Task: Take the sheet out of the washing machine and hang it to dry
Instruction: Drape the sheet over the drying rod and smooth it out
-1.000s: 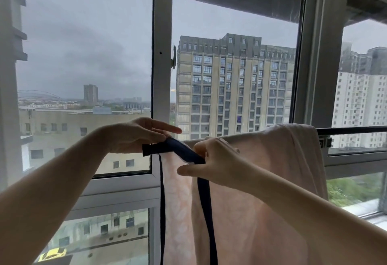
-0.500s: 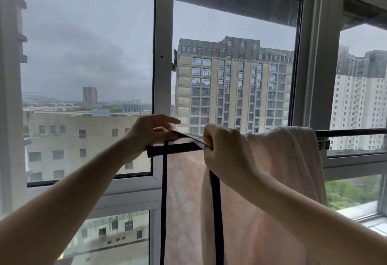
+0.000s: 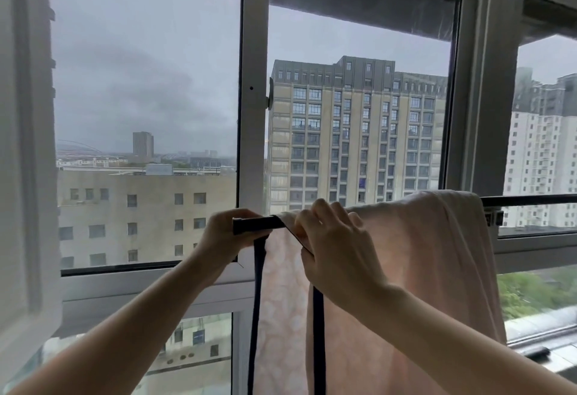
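A pale pink sheet (image 3: 431, 269) with a dark navy border (image 3: 319, 338) hangs over a black horizontal drying rail (image 3: 530, 199) in front of the window. My left hand (image 3: 223, 237) grips the sheet's dark edge where it lies over the rail's left end (image 3: 256, 224). Just to the right, my right hand (image 3: 337, 251) holds the fold of the sheet at the rail, fingers curled over the top. Two navy border strips hang straight down below my hands. The rail under the sheet is hidden.
Grey window frames (image 3: 251, 82) stand close behind the rail, with a latch (image 3: 270, 94) on the middle post. An open window sash (image 3: 25, 176) juts in at the left. A sill (image 3: 537, 329) runs at lower right. Tall buildings lie outside.
Both hands have drawn the dark edge up and level along the rail. My right hand has turned over the top of the sheet. The camera tilted slightly.
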